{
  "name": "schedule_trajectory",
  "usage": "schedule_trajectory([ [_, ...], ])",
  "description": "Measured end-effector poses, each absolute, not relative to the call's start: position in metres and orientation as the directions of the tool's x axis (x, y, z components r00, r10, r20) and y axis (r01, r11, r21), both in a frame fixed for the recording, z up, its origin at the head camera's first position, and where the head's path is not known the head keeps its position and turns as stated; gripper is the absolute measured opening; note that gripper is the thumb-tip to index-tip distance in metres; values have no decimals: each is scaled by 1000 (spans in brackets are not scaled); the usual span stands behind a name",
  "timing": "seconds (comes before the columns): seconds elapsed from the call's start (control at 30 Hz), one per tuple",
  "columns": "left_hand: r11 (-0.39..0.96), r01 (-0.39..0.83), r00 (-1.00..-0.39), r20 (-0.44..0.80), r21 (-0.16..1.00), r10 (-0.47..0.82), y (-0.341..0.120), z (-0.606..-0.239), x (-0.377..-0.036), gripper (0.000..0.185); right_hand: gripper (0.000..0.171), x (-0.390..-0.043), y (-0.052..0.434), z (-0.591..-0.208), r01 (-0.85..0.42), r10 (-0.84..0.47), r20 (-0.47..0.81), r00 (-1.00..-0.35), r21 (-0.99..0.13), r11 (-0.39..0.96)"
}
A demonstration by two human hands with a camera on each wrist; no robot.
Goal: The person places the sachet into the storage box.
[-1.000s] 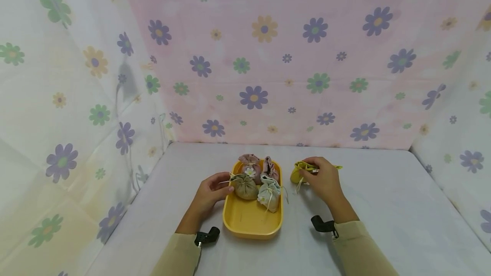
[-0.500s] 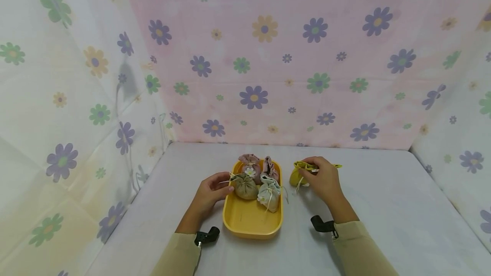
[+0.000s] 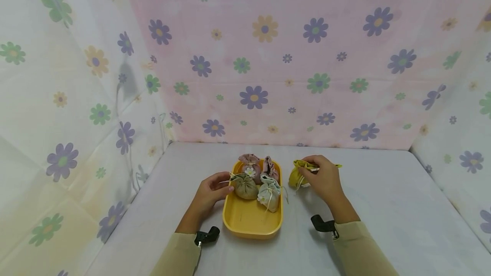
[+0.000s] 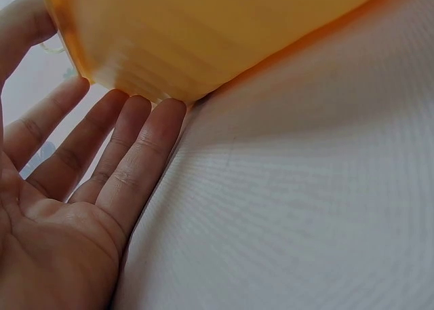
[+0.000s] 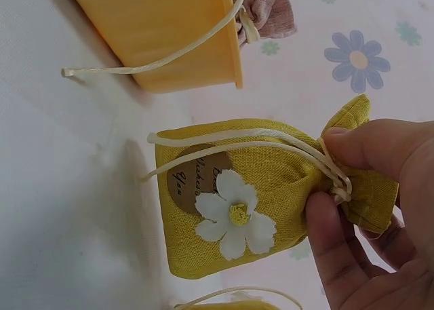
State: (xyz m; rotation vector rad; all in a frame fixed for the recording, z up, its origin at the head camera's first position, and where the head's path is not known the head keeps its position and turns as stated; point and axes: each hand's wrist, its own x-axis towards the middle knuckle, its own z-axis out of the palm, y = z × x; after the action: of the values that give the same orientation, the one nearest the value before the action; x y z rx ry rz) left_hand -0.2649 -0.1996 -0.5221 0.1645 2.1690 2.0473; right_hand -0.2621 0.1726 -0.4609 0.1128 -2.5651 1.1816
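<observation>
A yellow tray [image 3: 251, 222] sits mid-table with several small drawstring bags in it: an olive one [image 3: 245, 186], a pale one [image 3: 269, 194] and two pink ones [image 3: 250, 164]. My left hand [image 3: 225, 188] lies flat beside the tray, its straight fingers [image 4: 139, 147] touching the tray's outer wall [image 4: 203, 32]. To the right of the tray, my right hand [image 3: 307, 170] pinches the tied neck of a yellow burlap bag [image 5: 224, 222] with a white flower and a round label. The bag hangs just above the table.
A cream cord [image 5: 156, 62] trails over the tray's side [image 5: 169, 25] onto the white table [image 3: 383, 199]. Flowered cloth walls [image 3: 268, 63] close off the back and both sides. Another yellowish scrap [image 5: 234, 303] shows at the bottom edge of the right wrist view.
My right hand has raised the yellow bag slightly and drawn it a little toward the tray. The left hand and the tray have stayed still.
</observation>
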Motion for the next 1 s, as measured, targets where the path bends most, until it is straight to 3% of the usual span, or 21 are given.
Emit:
schedule_trajectory([
  [1.0, 54, -24, -980, -34, 998, 195, -201, -525, -267, 57, 25, -247, 167, -436, -311, 41, 436, -899, -699, 644],
])
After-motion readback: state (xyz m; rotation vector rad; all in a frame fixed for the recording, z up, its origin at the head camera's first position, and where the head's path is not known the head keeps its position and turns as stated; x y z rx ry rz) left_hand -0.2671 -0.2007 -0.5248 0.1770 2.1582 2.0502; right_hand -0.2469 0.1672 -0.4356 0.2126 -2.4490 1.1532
